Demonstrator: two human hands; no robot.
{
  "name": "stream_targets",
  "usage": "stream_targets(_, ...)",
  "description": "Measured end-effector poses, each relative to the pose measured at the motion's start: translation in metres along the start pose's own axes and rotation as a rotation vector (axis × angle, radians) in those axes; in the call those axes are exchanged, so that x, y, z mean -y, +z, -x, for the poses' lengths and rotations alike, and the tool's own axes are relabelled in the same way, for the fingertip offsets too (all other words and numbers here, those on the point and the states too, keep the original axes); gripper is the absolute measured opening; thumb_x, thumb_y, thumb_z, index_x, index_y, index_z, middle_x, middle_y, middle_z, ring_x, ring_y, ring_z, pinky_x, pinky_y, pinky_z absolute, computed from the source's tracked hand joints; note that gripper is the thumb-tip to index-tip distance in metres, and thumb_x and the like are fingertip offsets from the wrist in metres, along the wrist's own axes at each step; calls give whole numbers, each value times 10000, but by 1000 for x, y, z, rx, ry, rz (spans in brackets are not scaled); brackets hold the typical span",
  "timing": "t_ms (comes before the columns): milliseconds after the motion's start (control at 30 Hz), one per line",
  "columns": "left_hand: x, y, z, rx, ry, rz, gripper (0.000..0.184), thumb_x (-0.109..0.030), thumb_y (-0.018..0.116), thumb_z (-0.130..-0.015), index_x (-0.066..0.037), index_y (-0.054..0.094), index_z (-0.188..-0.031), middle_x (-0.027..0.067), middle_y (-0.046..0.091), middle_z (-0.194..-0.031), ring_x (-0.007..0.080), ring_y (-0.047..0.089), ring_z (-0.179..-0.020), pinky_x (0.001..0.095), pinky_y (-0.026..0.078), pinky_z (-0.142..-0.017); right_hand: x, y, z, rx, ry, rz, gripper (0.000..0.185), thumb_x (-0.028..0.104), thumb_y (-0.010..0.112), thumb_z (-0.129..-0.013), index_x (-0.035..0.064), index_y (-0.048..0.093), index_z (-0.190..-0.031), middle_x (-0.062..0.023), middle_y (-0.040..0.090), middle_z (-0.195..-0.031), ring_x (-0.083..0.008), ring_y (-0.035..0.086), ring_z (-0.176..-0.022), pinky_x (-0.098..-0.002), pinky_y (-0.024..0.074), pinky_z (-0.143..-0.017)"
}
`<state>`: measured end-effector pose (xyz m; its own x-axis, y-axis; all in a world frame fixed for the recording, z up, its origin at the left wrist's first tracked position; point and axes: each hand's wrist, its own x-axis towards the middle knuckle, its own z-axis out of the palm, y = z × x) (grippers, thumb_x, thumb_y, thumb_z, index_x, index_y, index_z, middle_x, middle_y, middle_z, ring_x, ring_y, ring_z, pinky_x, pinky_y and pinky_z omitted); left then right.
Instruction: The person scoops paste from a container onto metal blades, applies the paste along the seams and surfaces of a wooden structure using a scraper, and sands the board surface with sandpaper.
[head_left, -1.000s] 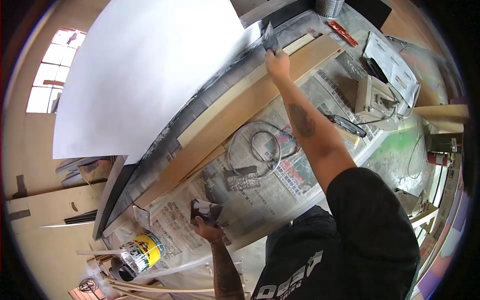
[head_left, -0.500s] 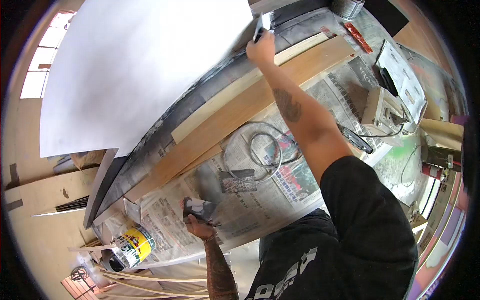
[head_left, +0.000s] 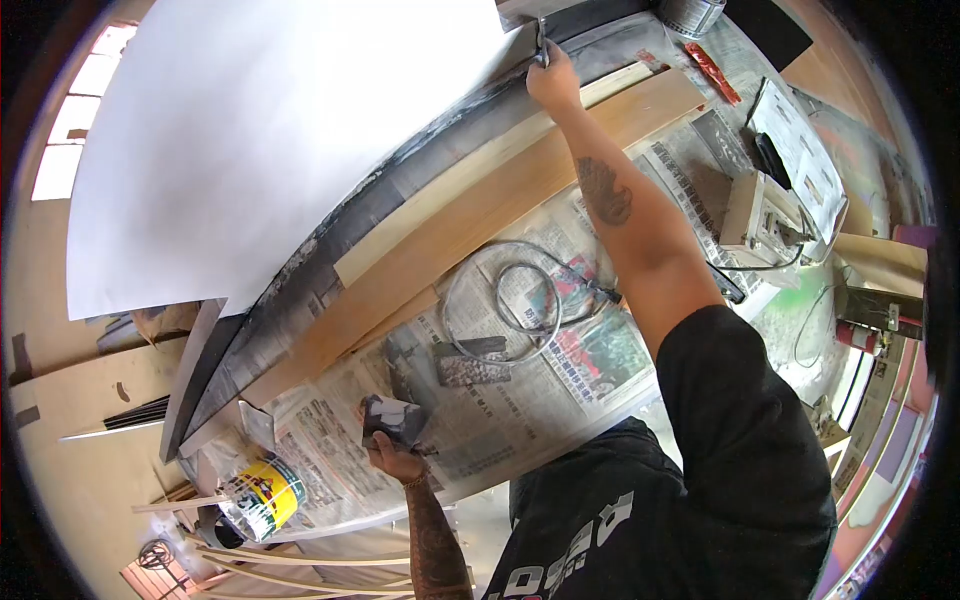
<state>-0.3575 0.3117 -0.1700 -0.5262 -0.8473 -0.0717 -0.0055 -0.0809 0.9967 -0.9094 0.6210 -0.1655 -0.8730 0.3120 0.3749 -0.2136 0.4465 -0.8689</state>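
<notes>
My right hand (head_left: pixel 553 80) is closed on a putty knife (head_left: pixel 542 42), its blade seen nearly edge-on at the dark edge strip beside a large white panel (head_left: pixel 270 140). Lower down, my left hand (head_left: pixel 397 458) grips a small dark plate (head_left: pixel 396 420) that carries a whitish-grey smear, held above the newspaper-covered table (head_left: pixel 520 430). Long wooden boards (head_left: pixel 430 235) lie between the two hands, along the curved dark strip.
A coiled cable (head_left: pixel 500 300) and a dark sanding strip (head_left: pixel 473 362) lie on the newspaper. At the lower left stands a yellow-labelled bucket (head_left: pixel 268 492). A red tool (head_left: pixel 712 72), a metal can (head_left: pixel 690 14) and a pale box (head_left: pixel 752 215) are at the upper right.
The putty knife in my right hand has turned and shifted along the strip near the panel's corner. My left hand still holds the plate. The view has shifted slightly.
</notes>
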Motion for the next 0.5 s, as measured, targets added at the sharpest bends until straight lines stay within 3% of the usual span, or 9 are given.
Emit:
stream_targets(200,-8,11,8,-16,35,-33,367,-274,575,-946,84,566,-1023,102,596,-992,176,546,-848,293,453,-772,24,-6,10,103,29,118,466,135,549,-719,0,562,-1165,-239,604,-1136,-388,561,-1084,-435,446,-949)
stream_targets(500,-2,-2,6,-2,-66,-12,461,-300,595,-934,108,532,-1138,148,592,-1085,209,564,-947,349,479,-825,41,21,38,47,-18,87,448,126,563,-680,-9,579,-1107,-223,634,-1052,-378,599,-997,-425,473,-903)
